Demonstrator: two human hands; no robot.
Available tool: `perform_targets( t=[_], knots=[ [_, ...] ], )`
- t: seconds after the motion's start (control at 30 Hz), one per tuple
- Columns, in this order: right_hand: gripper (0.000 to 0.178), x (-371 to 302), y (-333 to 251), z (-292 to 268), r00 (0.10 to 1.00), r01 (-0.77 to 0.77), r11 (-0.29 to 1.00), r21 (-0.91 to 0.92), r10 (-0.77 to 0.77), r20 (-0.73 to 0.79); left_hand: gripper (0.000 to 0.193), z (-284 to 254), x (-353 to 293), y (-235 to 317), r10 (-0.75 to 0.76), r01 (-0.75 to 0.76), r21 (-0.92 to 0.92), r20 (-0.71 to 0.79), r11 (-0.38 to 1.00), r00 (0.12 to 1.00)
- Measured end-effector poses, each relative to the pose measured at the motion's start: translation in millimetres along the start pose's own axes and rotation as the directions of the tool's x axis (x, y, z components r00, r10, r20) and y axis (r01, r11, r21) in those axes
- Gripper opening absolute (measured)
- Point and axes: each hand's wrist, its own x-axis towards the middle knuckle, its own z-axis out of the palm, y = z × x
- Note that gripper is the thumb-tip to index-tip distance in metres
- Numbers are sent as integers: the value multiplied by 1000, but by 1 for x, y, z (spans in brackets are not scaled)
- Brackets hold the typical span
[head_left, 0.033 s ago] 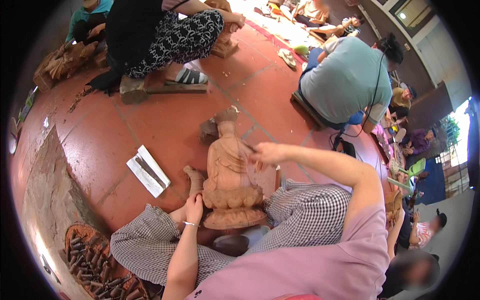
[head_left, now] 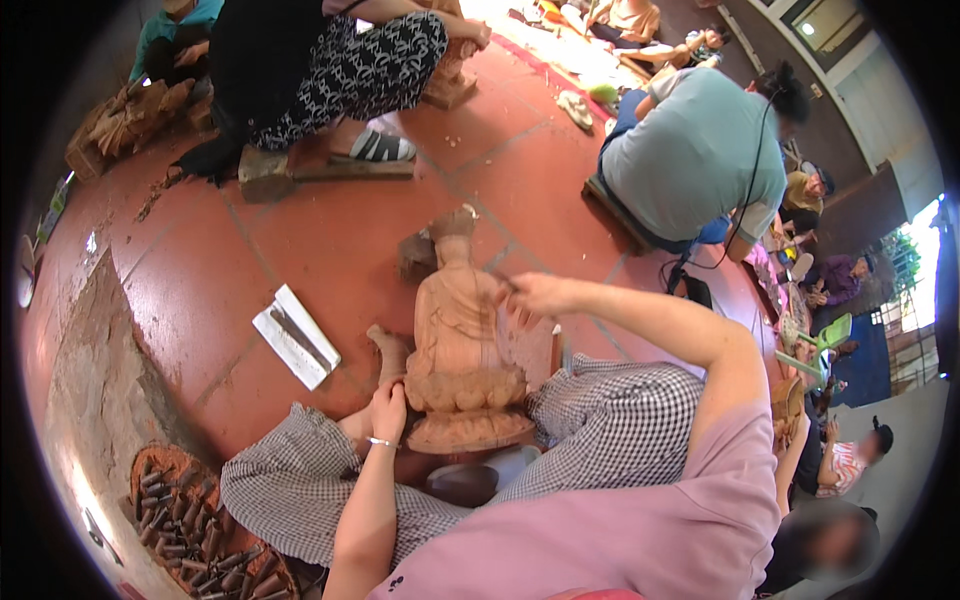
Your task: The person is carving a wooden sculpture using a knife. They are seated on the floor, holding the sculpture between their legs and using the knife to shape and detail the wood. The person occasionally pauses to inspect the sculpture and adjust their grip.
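Note:
A carved wooden statue (head_left: 455,320) of a robed seated figure stands upright between my legs, on a tiered, petal-edged base (head_left: 465,392). My left hand (head_left: 388,408) is closed, low against the base's left edge; its fingertips are hidden, so what it grips does not show. At the figure's right side, my right hand (head_left: 540,297) pinches a thin dark tool (head_left: 506,282), its tip close to the carved shoulder. Past my left hand rises a brownish foot-shaped form (head_left: 388,352), which looks like my own foot.
A white sheet (head_left: 297,338) with dark flat tools lies on the red tiles, left of the statue. Several wooden-handled tools (head_left: 190,525) fill a round tray at lower left, beside a large grey slab (head_left: 110,370). Other people sit ahead and to the right.
My right hand has shifted slightly up and the dark tool's tip has risen a little along the statue's side. My left hand stays at the base.

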Motion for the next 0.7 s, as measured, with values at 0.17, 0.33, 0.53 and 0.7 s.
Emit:
perform_targets(
  t=[0.17,0.33,0.53,0.7],
  knots=[
    [35,21,58,23,957,-79,974,213,134,-258,36,8,5,-12,66,-64,-63,38,996,997],
    [38,20,66,54,934,-90,934,346,200,-296,40,10,10,-14,61,-32,-238,117,971,991],
    [47,12,40,53,941,-46,885,463,194,-278,67,18,23,6,-175,203,-281,121,938,977],
    [50,14,44,50,935,-97,895,435,231,-268,65,5,20,59,-154,153,15,123,988,980]
  ],
)
